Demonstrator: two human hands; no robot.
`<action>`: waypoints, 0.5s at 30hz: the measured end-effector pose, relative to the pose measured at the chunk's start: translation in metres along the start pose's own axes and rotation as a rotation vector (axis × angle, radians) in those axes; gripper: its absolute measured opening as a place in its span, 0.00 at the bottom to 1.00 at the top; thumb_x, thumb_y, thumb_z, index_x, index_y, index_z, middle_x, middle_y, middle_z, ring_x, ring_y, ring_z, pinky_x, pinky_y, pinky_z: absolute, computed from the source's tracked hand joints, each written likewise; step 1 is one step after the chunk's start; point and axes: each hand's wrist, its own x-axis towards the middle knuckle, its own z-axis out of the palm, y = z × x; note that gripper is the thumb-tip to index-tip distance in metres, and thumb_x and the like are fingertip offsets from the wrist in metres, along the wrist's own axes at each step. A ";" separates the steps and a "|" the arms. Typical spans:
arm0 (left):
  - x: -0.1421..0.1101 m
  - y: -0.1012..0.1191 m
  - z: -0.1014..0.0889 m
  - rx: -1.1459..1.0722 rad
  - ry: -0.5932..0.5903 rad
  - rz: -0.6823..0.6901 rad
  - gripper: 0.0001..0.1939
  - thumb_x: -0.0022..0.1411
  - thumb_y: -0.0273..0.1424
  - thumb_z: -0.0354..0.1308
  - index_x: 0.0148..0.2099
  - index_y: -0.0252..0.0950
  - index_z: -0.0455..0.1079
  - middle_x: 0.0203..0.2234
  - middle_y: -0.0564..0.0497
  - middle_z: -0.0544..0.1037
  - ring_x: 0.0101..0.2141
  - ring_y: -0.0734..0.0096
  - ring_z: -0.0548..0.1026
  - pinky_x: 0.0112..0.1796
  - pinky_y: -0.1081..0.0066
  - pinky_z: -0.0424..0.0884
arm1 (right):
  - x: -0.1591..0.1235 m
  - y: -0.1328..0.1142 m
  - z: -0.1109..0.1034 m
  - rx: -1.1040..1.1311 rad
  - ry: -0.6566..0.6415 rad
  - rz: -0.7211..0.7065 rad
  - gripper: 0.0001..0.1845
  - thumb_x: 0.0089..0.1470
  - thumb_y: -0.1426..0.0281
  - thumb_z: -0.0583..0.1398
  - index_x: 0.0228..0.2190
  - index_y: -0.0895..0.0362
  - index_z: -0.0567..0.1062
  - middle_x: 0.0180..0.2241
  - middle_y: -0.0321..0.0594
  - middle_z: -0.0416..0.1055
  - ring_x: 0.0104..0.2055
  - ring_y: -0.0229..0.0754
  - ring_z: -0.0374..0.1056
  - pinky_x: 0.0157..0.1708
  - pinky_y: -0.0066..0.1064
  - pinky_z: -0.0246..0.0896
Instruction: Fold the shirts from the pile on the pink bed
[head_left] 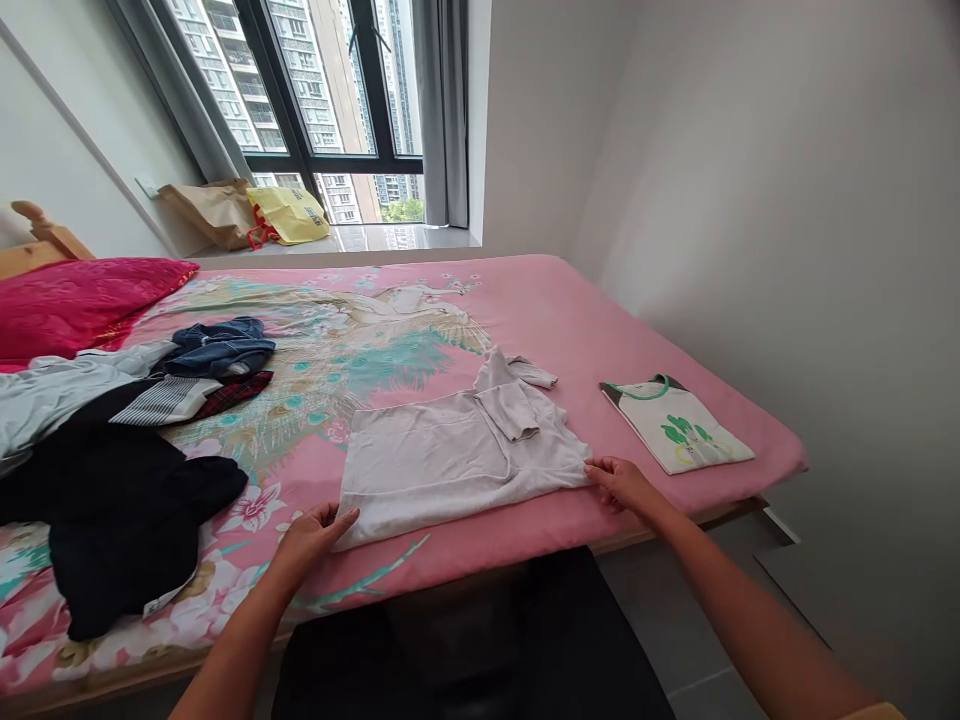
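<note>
A pale grey-white shirt (427, 450) lies on the bed in front of me, partly folded, with one sleeve turned over its body and the collar end at the upper right. The near left corner of it is pinched between the thumb and fingers of my left hand (319, 535). My right hand (619, 483) grips the near right edge, its fingers closed on the cloth. To the right lies a folded white T-shirt (682, 425) with a green neckline and a green vegetable print, apart from both hands.
The bed's pink floral sheet (525, 300) runs under everything. On the left is a heap of clothes with a black garment (142, 510), a light shirt (82, 385) and blue denim (221, 348). A red pillow (82, 305) is behind it. Bags (292, 215) sit on the windowsill.
</note>
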 end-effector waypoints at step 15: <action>-0.016 0.007 0.012 0.322 0.227 -0.004 0.19 0.54 0.48 0.49 0.25 0.38 0.67 0.19 0.55 0.70 0.25 0.69 0.68 0.26 0.73 0.55 | 0.015 0.027 0.015 0.055 0.043 -0.086 0.19 0.47 0.52 0.59 0.28 0.56 0.67 0.13 0.30 0.62 0.15 0.36 0.64 0.11 0.23 0.58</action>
